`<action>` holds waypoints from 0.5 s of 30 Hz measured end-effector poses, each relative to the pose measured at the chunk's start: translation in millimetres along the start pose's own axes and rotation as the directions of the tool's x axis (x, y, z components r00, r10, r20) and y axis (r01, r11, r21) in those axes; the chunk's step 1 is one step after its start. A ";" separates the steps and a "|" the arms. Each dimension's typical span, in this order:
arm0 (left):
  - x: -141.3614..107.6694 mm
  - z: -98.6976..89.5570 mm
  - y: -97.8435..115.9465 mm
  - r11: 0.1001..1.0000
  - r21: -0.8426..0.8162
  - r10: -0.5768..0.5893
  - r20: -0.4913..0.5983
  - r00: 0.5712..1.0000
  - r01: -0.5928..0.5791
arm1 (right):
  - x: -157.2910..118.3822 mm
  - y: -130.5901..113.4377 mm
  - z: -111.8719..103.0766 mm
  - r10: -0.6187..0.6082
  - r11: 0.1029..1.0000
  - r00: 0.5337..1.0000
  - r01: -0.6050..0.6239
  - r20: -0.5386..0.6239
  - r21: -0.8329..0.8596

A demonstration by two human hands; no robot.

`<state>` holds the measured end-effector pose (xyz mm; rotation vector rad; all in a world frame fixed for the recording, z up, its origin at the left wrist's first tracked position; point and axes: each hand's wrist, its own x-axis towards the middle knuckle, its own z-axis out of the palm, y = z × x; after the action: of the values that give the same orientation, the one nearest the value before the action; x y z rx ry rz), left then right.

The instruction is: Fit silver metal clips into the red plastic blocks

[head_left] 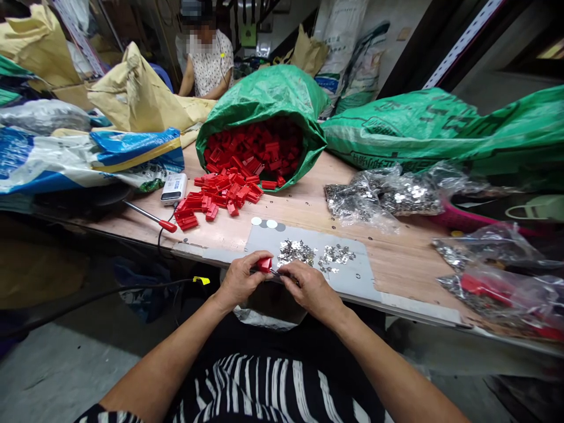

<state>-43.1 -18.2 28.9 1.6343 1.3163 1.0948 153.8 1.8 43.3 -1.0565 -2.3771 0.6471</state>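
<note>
My left hand (241, 281) is closed on a red plastic piece (264, 264) at the front edge of the table. Just to its right, my right hand (311, 289) is closed, its fingertips at a small dark item by the red piece, too small to make out. Behind my hands, small silvery metal parts (296, 251) lie in a pile on a grey mat (359, 270), with a second, looser pile (337, 257) to the right. More red pieces (220, 194) are heaped at the mouth of a green sack (273, 94) holding many of the same.
A red-handled tool (167, 225) and a white device (174, 189) lie at the left. Clear bags of metal parts (412, 194) sit at the right, near another green sack (409, 129). Across the table is a person (211, 64). A black cable (145, 286) hangs at the lower left.
</note>
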 end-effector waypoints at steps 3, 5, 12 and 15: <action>-0.1 -0.2 -0.7 1.000 0.002 0.002 0.008 1.000 -0.002 | -0.1 -0.1 0.1 -0.002 1.000 1.000 0.002 0.006 -0.018; 0.5 -0.3 -1.4 1.000 0.006 0.004 0.012 1.000 -0.004 | -0.2 -0.1 0.6 0.003 0.999 1.000 -0.002 0.011 -0.036; 1.8 1.2 -5.9 1.000 -0.007 0.015 0.015 1.000 -0.015 | 2.7 -12.8 7.9 0.081 0.987 0.996 -0.076 0.027 -0.142; 0.7 3.8 -8.4 0.999 -0.034 0.018 0.003 1.000 -0.017 | 4.9 -20.9 10.8 0.148 0.970 0.989 -0.141 0.020 -0.198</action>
<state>-42.4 -16.1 19.9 1.6244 1.2768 1.1190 133.0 -9.3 48.1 -1.3227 -2.4492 0.4902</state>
